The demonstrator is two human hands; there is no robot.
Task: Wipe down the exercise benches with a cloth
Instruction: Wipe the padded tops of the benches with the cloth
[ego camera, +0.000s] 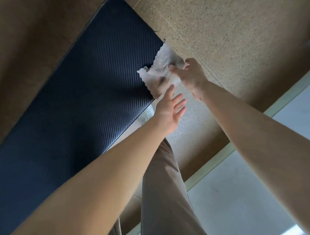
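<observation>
A long black padded exercise bench (80,96) with a ribbed surface runs from the lower left to the upper middle of the head view. A whitish, slightly soiled cloth (159,68) hangs over the bench's right edge. My right hand (189,75) pinches the cloth's right side between thumb and fingers. My left hand (170,111) is just below the cloth with fingers spread, its fingertip touching or nearly touching the cloth's lower edge; it holds nothing.
Speckled tan flooring (227,31) surrounds the bench. My trouser leg (164,189) and a white shoe (146,114) are beside the bench's right edge. A pale raised strip (216,160) and a light grey surface lie at the lower right.
</observation>
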